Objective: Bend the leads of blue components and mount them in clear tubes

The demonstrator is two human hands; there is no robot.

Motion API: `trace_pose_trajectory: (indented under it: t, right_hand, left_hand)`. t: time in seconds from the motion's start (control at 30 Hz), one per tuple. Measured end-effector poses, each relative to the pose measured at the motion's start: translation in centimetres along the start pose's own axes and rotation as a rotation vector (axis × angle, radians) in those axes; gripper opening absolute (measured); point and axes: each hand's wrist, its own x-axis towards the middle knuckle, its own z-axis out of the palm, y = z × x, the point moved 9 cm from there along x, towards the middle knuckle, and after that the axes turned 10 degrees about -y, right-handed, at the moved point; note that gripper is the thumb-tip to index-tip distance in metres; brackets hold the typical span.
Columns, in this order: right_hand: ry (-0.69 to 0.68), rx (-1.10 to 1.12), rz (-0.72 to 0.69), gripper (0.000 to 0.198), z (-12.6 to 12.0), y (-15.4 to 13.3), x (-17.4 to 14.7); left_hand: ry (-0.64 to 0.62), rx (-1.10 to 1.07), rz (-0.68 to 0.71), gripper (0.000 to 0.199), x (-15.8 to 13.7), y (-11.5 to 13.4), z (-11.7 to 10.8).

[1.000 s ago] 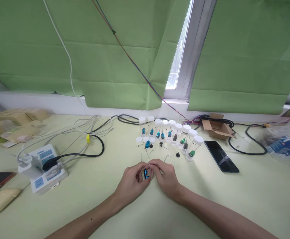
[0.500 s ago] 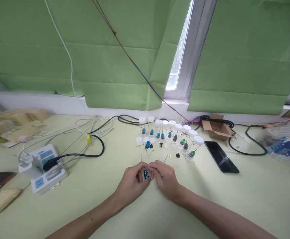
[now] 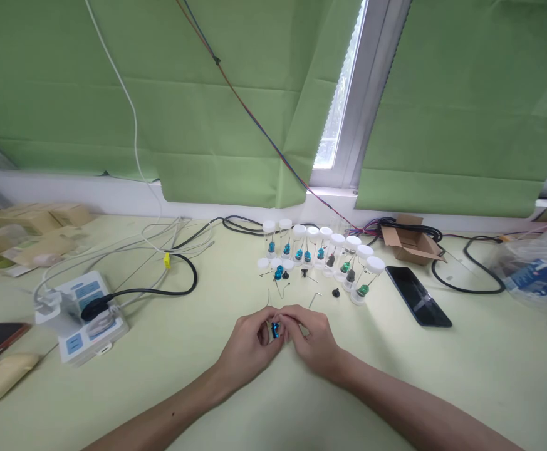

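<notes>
Between my two hands, near the table's middle, is a small shiny blue metal part (image 3: 276,329), mostly covered by fingers. My left hand (image 3: 253,338) is closed around it from the left. From the right, my right hand (image 3: 308,335) is pinched at the same part, fingertips touching the left ones; whether it holds another tiny piece is hidden. Just beyond the hands lie an L-shaped hex key (image 3: 314,299), a bent wire piece (image 3: 281,289), a blue part (image 3: 279,272) and small black knob-like pieces (image 3: 336,292).
Behind them stands a row of clear tubes with white caps (image 3: 375,265), holding blue, green or dark parts. A phone (image 3: 418,297) and an open cardboard box (image 3: 409,243) are to the right. A power strip (image 3: 92,319) with cables lies at left.
Both hands stay in nearly the same place, with slight finger movement around the blue part. The view has shifted a little.
</notes>
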Motion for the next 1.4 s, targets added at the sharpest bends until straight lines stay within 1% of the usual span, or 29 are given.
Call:
trace_pose_trajectory:
  t: [0.27, 0.4, 0.63, 0.73, 0.87, 0.97, 1.4]
  right_hand:
    - [-0.012, 0.137, 0.053, 0.019, 0.2, 0.6, 0.2]
    - [-0.039, 0.217, 0.094, 0.018, 0.5, 1.1, 0.2]
    - [-0.062, 0.317, 0.118, 0.016, 1.0, 1.7, 0.1]
    - [-0.083, 0.35, 0.138, 0.019, 1.1, 1.8, 0.1]
    - [-0.108, 0.428, 0.127, 0.024, 1.3, 1.7, 0.2]
    - [-0.116, 0.469, 0.125, 0.024, 1.4, 1.7, 0.2]
    - [-0.129, 0.396, 0.15, 0.016, 1.4, 1.6, 0.4]
  left_hand:
    - [-0.001, 0.035, 0.009, 0.01, -0.1, 0.1, 0.0]
    - [-0.003, 0.036, 0.012, 0.007, 0.0, 0.1, 0.0]
    - [-0.002, 0.036, 0.021, 0.009, 0.0, 0.2, 0.0]
    - [0.002, 0.033, 0.024, 0.008, 0.0, 0.3, 0.0]
    - [0.002, 0.037, 0.04, 0.007, 0.0, 0.5, 0.0]
    - [0.01, 0.038, 0.043, 0.008, 0.0, 0.5, -0.1]
    - [0.016, 0.001, 0.018, 0.008, 0.1, 0.2, -0.2]
